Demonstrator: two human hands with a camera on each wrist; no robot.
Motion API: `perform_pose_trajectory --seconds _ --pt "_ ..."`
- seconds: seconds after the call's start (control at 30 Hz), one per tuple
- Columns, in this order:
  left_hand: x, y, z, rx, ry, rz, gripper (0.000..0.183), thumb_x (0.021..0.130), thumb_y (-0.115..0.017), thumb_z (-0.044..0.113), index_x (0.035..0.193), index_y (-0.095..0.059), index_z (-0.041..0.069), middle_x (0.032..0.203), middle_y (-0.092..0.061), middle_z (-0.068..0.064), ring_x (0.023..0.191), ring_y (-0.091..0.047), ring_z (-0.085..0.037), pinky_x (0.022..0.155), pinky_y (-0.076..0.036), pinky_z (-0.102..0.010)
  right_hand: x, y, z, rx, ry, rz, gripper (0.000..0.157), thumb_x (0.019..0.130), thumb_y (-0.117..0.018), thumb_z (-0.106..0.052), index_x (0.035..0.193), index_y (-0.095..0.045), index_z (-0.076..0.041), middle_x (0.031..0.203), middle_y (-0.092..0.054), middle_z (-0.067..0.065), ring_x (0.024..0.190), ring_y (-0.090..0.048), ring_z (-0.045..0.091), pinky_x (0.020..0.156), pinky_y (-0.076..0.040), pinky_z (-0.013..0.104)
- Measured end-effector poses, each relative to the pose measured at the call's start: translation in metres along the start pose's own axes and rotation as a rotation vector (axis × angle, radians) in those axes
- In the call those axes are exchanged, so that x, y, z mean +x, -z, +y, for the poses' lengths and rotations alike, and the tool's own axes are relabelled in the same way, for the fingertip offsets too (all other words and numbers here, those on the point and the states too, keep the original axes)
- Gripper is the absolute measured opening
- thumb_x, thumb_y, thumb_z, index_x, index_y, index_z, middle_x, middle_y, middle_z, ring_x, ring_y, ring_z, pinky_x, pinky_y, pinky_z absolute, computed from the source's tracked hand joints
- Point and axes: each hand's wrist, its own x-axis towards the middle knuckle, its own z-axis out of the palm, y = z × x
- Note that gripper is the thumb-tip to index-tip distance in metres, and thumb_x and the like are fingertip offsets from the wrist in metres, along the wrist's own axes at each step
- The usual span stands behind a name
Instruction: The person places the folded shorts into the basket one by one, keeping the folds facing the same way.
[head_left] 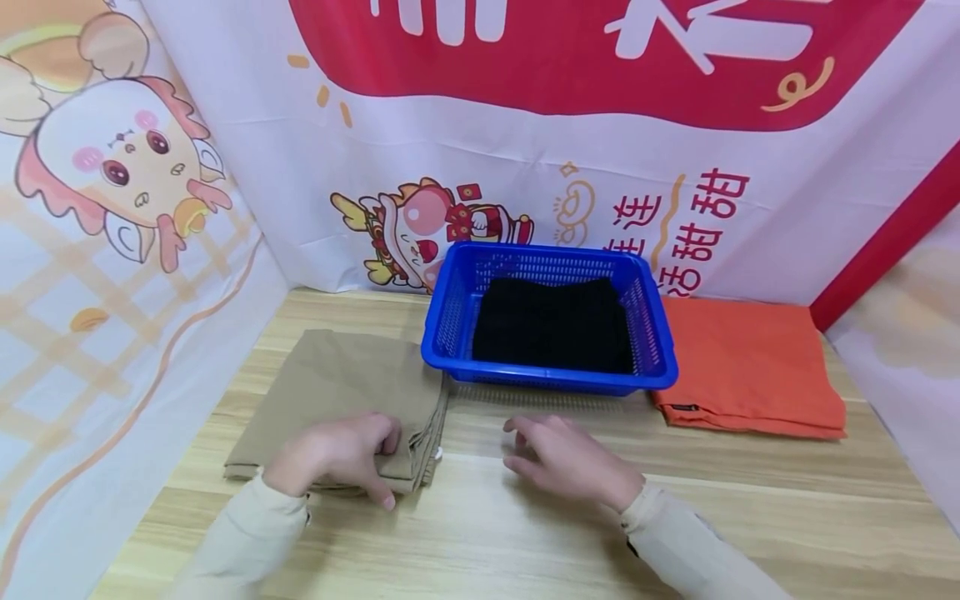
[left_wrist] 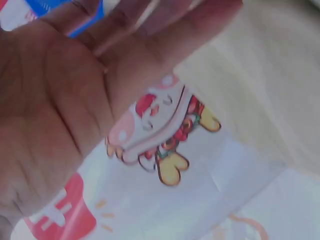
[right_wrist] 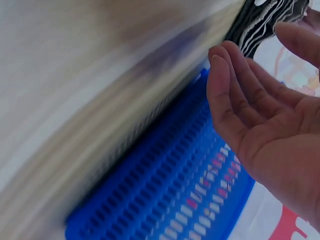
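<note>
Left hand (head_left: 341, 450): over the near right corner of the khaki folded cloth (head_left: 337, 379), thumb spread wide from the fingers and reaching past the near edge. We see nothing gripped; whether the fingertips touch the cloth we cannot tell. Right hand (head_left: 566, 465): above the desk (head_left: 480, 542), to the right of that cloth and near the basket, fingers loosely bent, thumb a little apart, holding nothing.

The khaki cloth lies flat on the left of the desk, in several layers, the fold edges showing along its right side. We judge it soft and limp, fairly light, in no danger of breaking; the layers could slide or fan out if only the top one were pinched. Best hold, we think: both hands at opposite sides, fingers under the bottom layer, thumbs on top.

Farther out, at the far middle, the blue basket (head_left: 551, 377) holds a black folded cloth (head_left: 555, 325). Its perforated walls look like thin, fairly stiff plastic; we would lift it by the rim. Right of it lies an orange folded cloth (head_left: 757, 358), probably just as floppy.
</note>
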Motion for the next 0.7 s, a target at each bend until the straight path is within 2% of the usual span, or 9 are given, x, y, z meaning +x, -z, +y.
perform_pose_trajectory --seconds 0.1,0.17,0.27,0.33,0.43,0.53,0.63,0.7 --pt "-0.004 0.014 -0.007 -0.085 -0.031 -0.020 0.055 0.067 -0.094 0.031 0.100 -0.059 0.006 0.095 -0.057 -0.005 0.088 -0.055 -0.021 0.081 -0.050 -0.040 0.011 -0.006 -0.005 0.074 -0.029 0.007 0.039 0.096 -0.071 -0.026 0.126 -0.064 -0.001 0.093 -0.071 0.001 0.080 -0.065 0.011 0.076 -0.057 0.034" --pt "-0.005 0.023 -0.015 -0.122 -0.039 -0.010 0.052 0.076 -0.089 0.036 0.104 -0.059 0.004 0.097 -0.059 -0.006 0.090 -0.057 -0.022 0.082 -0.051 -0.041 0.018 -0.010 -0.008 0.136 -0.061 0.001 0.042 0.097 -0.070 -0.027 0.128 -0.062 0.001 0.095 -0.071 0.003 0.083 -0.067 0.012 0.077 -0.057 0.033" --pt "-0.003 0.036 -0.030 -0.117 -0.051 0.046 0.048 0.087 -0.079 0.040 0.107 -0.061 0.000 0.098 -0.063 -0.008 0.092 -0.061 -0.022 0.082 -0.054 -0.042 0.029 -0.015 -0.012 0.234 -0.118 -0.008 0.045 0.099 -0.068 -0.028 0.131 -0.060 0.002 0.100 -0.071 0.004 0.087 -0.067 0.013 0.080 -0.057 0.031" --pt "0.000 0.043 -0.041 -0.109 -0.034 0.099 0.049 0.092 -0.075 0.039 0.112 -0.061 -0.004 0.097 -0.064 -0.009 0.089 -0.062 -0.023 0.079 -0.055 -0.042 0.036 -0.017 -0.014 0.308 -0.164 -0.013 0.047 0.099 -0.068 -0.030 0.132 -0.059 0.003 0.101 -0.071 0.004 0.090 -0.067 0.014 0.081 -0.056 0.032" --pt "0.004 0.052 -0.058 -0.090 0.020 0.183 0.055 0.096 -0.070 0.037 0.120 -0.057 -0.010 0.098 -0.066 -0.015 0.089 -0.064 -0.025 0.078 -0.056 -0.044 0.045 -0.020 -0.018 0.406 -0.242 -0.012 0.051 0.099 -0.067 -0.033 0.133 -0.058 0.005 0.102 -0.070 0.004 0.092 -0.066 0.015 0.084 -0.056 0.035" --pt "0.007 0.058 -0.074 -0.073 0.094 0.260 0.061 0.097 -0.068 0.037 0.125 -0.052 -0.015 0.101 -0.065 -0.023 0.091 -0.064 -0.033 0.081 -0.055 -0.050 0.055 -0.024 -0.021 0.485 -0.305 -0.014 0.059 0.099 -0.067 -0.037 0.135 -0.056 0.008 0.103 -0.070 0.006 0.093 -0.066 0.018 0.086 -0.056 0.037" --pt "0.010 0.061 -0.090 -0.052 0.168 0.327 0.067 0.098 -0.066 0.038 0.130 -0.048 -0.018 0.096 -0.063 -0.024 0.088 -0.062 -0.036 0.082 -0.052 -0.055 0.065 -0.028 -0.025 0.569 -0.351 -0.027 0.068 0.097 -0.067 -0.044 0.136 -0.053 0.010 0.101 -0.069 0.008 0.089 -0.067 0.021 0.084 -0.056 0.039" --pt "0.013 0.063 -0.101 -0.036 0.210 0.366 0.073 0.097 -0.066 0.039 0.134 -0.044 -0.019 0.103 -0.060 -0.032 0.095 -0.059 -0.045 0.088 -0.049 -0.060 0.071 -0.031 -0.027 0.606 -0.384 -0.040 0.073 0.096 -0.067 -0.049 0.138 -0.052 0.009 0.099 -0.068 0.007 0.084 -0.068 0.021 0.081 -0.056 0.037"
